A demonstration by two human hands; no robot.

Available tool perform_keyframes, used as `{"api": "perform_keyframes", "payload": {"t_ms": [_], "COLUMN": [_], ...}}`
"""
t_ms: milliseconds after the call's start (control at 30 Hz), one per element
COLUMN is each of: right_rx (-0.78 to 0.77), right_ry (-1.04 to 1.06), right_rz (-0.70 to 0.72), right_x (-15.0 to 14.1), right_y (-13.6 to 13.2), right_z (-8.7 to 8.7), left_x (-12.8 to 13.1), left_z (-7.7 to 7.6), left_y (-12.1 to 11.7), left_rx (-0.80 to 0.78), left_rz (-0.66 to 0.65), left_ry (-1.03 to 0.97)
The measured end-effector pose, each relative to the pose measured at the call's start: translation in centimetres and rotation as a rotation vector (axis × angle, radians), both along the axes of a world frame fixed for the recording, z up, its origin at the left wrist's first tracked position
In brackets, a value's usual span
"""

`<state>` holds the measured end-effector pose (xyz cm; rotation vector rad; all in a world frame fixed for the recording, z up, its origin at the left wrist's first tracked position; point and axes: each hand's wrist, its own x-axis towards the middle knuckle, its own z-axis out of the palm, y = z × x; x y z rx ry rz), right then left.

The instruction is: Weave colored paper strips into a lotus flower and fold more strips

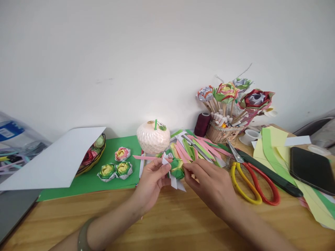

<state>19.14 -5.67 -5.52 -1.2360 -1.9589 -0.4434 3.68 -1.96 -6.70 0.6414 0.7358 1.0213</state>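
Note:
A green and yellow folded-paper flower (177, 169) is held above the wooden table, with white paper ends sticking out around it. My left hand (154, 177) grips its left side between thumb and fingers, and a pink strip pokes out beyond these fingers. On the other side, my right hand (210, 182) has thumb and fingertips pinched at the flower's right edge; the exact fold under them is hidden. Just behind lies a pile of pink, green and white paper strips (195, 148). Finished-looking paper flowers (123, 169) sit on green paper to the left.
Red-and-yellow-handled scissors (246, 164), a dark-handled tool (280, 179) and a black phone (312, 169) lie right. A pot (225, 134) of stemmed paper flowers stands behind, beside a maroon thread spool (202, 124). A round white ornament (154, 139) is centre back; white paper (59, 157) covers part of a basket.

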Motion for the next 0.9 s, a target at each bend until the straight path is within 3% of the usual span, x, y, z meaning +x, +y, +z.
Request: {"api": "perform_keyframes", "payload": {"t_ms": [100, 267, 400, 533, 767, 900], "right_rx": [-0.139, -0.738, -0.911, -0.858, -0.398, -0.313], "right_ry": [0.17, 0.626, 0.75, 0.705, 0.255, 0.166], "right_rz": [0.07, 0.325, 0.399, 0.388, 0.144, 0.125], "right_x": [0.0, 0.4, 0.7, 0.5, -0.1, -0.3], "right_y": [-0.2, 0.0, 0.2, 0.3, 0.2, -0.2], "right_z": [0.7, 2.4, 2.5, 2.0, 0.3, 0.4], "left_x": [0.0, 0.0, -0.1, -0.2, -0.1, 0.0], "left_z": [0.1, 0.6, 0.7, 0.5, 0.2, 0.4], "left_y": [0.1, 0.2, 0.2, 0.2, 0.2, 0.0], "left_rx": [-0.014, -0.025, -0.041, -0.045, -0.044, -0.023], "left_rz": [-0.007, 0.019, 0.027, 0.012, -0.018, -0.03], "left_ry": [-0.016, -0.033, -0.034, -0.025, -0.044, -0.06]}}
